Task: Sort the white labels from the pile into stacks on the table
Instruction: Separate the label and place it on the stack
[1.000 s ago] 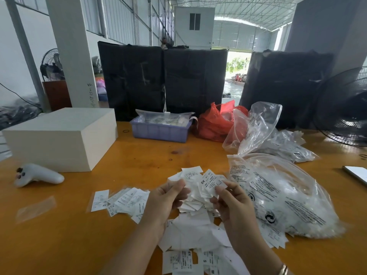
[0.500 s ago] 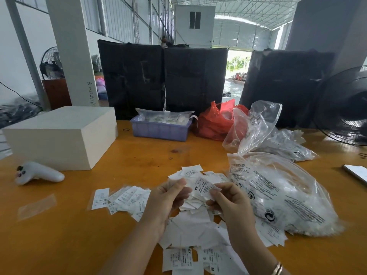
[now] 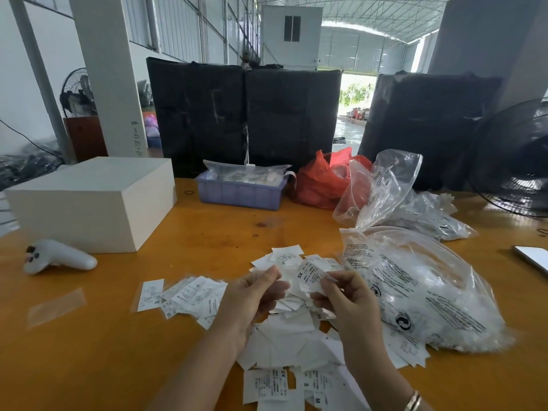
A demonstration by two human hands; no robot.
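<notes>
Two hands worked over the pile (image 3: 284, 330), the landmark here. Right hand (image 3: 347, 301) had dropped from a second earlier and drawn in toward the left hand (image 3: 252, 295); the XS label (image 3: 311, 277) it pinched between thumb and fingertips came lower and closer to the left fingertips. Judged: size was being read or the label passed across, placement not yet done. Left hand had its fingers curled round a few labels above the pile's far edge; the exact grip was hard to see. Label was small, white, thin, limp, with black print and "XS" readable. Fanned stack (image 3: 189, 295) lay just left of the pile, one single label at its left end. Pile was a loose overlapping heap, some pieces blank side up, S and M visible on its near side. Clear bag (image 3: 421, 286) full of more labels touched the pile's right side.
</notes>
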